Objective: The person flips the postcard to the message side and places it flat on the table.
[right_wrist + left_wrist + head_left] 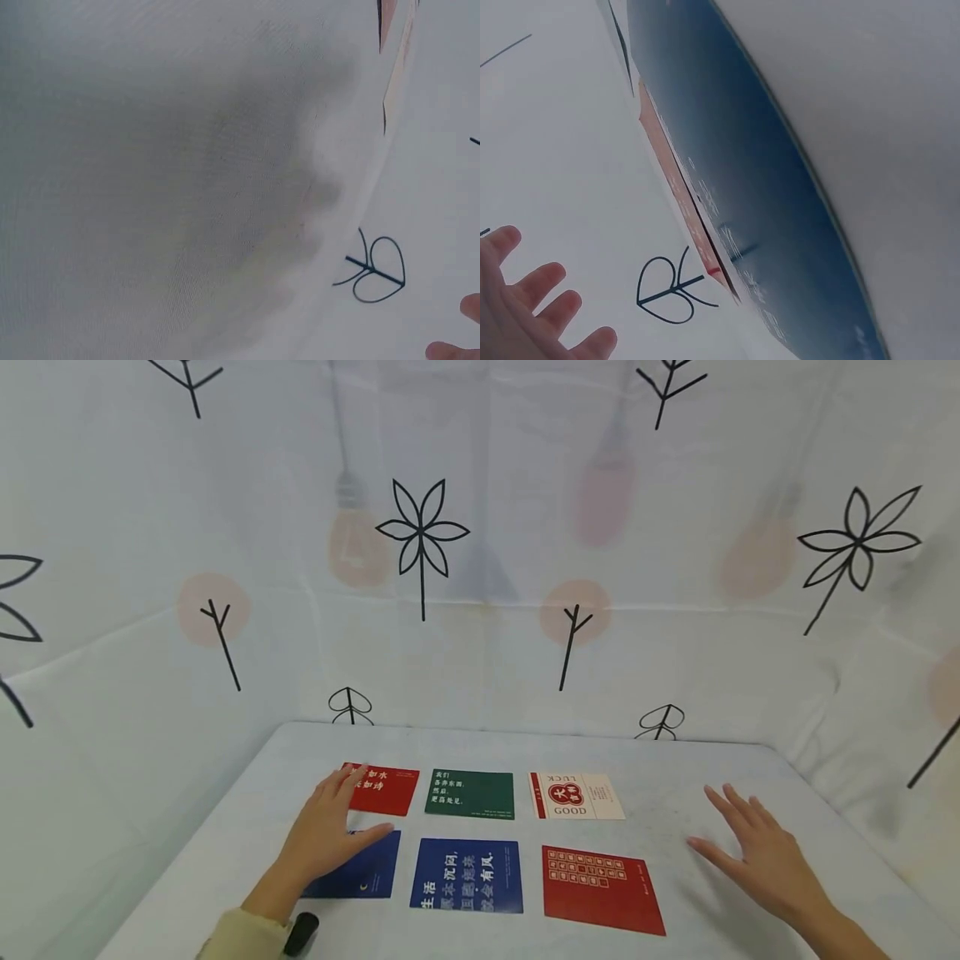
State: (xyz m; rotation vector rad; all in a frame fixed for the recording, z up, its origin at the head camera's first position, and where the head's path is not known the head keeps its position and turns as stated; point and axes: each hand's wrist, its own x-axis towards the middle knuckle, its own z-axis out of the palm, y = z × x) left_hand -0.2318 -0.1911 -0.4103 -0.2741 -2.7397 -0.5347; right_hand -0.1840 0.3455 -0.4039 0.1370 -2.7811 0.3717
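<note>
Six postcard-like cards lie in two rows of three on a white table. My left hand (326, 831), fingers spread and holding nothing, hovers over the left end. It covers part of a red card (393, 793) in the far row and part of a dark blue card (371, 872) with a small moon in the near row. A blue card with white writing (465, 877) lies beside that one, then a red card with boxed characters (600, 893). My right hand (772, 864), also spread and free of objects, is raised over the table to the right of the cards, its shadow below.
In the far row, a green card (470, 795) lies in the middle and a cream LUCK/GOOD card (600, 797) on the right. A white cloth (480, 668) printed with plants and bulbs hangs behind the table. A black object (302, 933) shows at the left sleeve (243, 935).
</note>
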